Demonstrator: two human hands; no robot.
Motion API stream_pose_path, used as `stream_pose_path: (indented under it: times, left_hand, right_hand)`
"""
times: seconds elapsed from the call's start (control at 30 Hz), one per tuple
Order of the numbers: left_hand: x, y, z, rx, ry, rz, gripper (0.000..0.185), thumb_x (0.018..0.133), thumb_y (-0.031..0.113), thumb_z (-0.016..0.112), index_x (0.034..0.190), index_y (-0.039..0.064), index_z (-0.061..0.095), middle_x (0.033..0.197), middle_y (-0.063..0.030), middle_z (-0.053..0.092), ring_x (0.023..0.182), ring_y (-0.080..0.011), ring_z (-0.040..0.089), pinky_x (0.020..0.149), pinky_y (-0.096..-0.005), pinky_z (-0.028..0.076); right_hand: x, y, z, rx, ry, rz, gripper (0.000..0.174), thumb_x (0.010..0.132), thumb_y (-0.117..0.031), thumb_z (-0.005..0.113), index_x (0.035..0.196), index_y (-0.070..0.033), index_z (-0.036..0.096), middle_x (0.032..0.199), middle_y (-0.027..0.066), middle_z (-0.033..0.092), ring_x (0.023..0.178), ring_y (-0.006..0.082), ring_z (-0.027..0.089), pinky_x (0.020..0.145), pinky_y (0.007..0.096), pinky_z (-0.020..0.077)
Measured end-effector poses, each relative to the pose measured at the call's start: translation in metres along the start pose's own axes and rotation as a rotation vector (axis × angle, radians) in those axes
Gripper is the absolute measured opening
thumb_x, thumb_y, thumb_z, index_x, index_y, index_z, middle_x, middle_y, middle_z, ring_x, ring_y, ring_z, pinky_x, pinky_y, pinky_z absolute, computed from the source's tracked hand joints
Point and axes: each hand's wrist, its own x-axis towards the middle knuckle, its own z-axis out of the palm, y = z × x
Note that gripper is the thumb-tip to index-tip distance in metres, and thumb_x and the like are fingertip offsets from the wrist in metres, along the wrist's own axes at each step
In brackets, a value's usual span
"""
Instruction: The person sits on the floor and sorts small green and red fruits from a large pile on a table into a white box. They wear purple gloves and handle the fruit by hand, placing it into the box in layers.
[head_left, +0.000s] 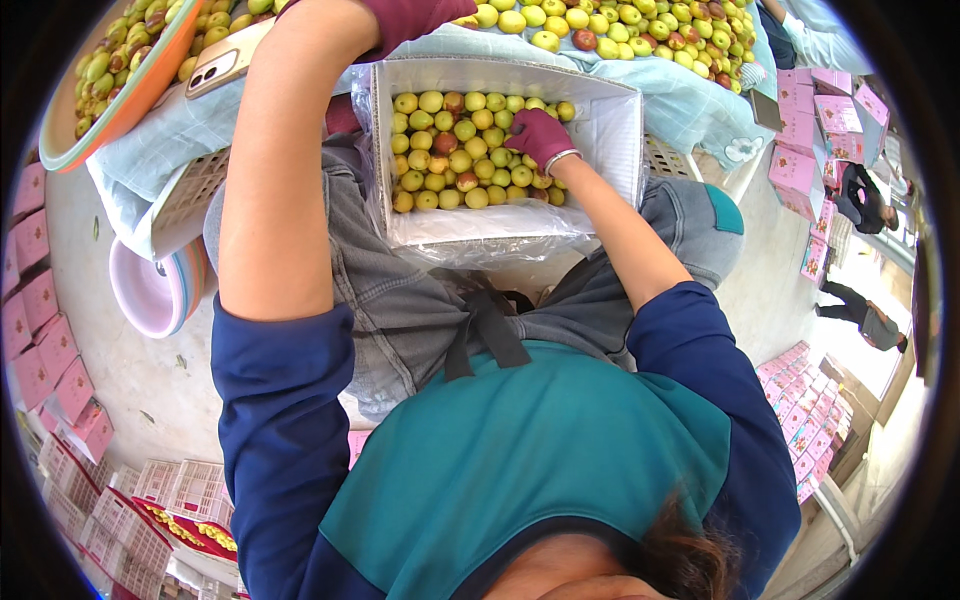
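In front of me a cardboard box (616, 139) with a white inside and a clear plastic liner (487, 251) stands between my knees. Yellow-green jujubes (457, 154), some with brown-red patches, fill much of its bottom. My right hand (541, 139), in a maroon glove, reaches into the box with curled fingers touching the jujubes; whether it grips one is hidden. My left hand (405, 22), gloved alike, is at the top edge of the view, partly cut off, beside a heap of loose jujubes (622, 26) on a pale blue cloth (660, 94). Its fingers are not clearly visible.
An orange-sided basin (154, 94) of jujubes and a phone (225, 60) lie at upper left. Stacked basins (154, 289) stand on the floor. Pink cartons (799, 161) and plastic crates (199, 487) are piled around. A person (862, 315) is at far right.
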Motion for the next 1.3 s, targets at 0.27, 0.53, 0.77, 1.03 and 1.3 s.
stream_pose_path:
  times: [0.27,0.53,0.77,1.03,1.3]
  left_hand:
    - [-0.002,-0.002,0.002,-0.038,0.004,-0.011,0.024,0.079,0.022,0.057,0.092,0.002,0.065,0.086,-0.0183,0.065,0.080,-0.0300,0.063,0.072,-0.0353,0.048]
    - [0.001,0.000,0.003,-0.033,-0.026,-0.005,0.026,0.078,0.024,0.058,0.091,0.003,0.065,0.084,-0.0175,0.065,0.078,-0.0294,0.062,0.070,-0.0360,0.049]
    - [0.012,-0.019,0.012,0.044,0.004,0.094,0.028,0.081,0.023,0.060,0.101,0.003,0.061,0.088,-0.0161,0.064,0.080,-0.0277,0.062,0.074,-0.0329,0.047]
    - [0.008,-0.013,0.010,-0.118,-0.105,-0.209,0.030,0.081,0.025,0.060,0.108,0.010,0.059,0.097,-0.0157,0.063,0.081,-0.0312,0.063,0.066,-0.0419,0.052]
    - [0.026,-0.014,0.027,0.144,-0.108,-0.069,0.032,0.077,0.028,0.064,0.100,0.005,0.062,0.094,-0.0174,0.064,0.087,-0.0339,0.060,0.075,-0.0390,0.048]
  right_hand:
    - [0.002,-0.007,-0.017,-0.089,-0.158,-0.005,0.024,0.072,-0.027,0.066,0.082,-0.006,0.063,0.082,0.0140,0.063,0.077,0.0307,0.060,0.068,0.0381,0.0468]
    - [-0.029,0.020,-0.003,-0.412,-0.382,-0.074,0.018,0.065,-0.022,0.062,0.073,-0.006,0.064,0.077,0.0164,0.063,0.070,0.0342,0.060,0.062,0.0421,0.0477]
    - [-0.024,-0.018,-0.031,-0.607,-0.657,-0.077,0.025,0.070,-0.026,0.062,0.087,-0.008,0.067,0.087,0.0141,0.065,0.080,0.0299,0.063,0.069,0.0392,0.0492]
    - [0.022,-0.045,-0.186,-0.211,0.193,-0.066,0.023,0.079,-0.031,0.057,0.084,-0.011,0.067,0.082,0.0123,0.065,0.076,0.0303,0.062,0.066,0.0390,0.0476]
    - [0.078,-0.025,-0.156,-0.234,0.231,0.133,0.053,0.048,-0.034,0.080,0.088,-0.004,0.063,0.087,0.0181,0.065,0.081,0.0309,0.063,0.073,0.0402,0.0514]
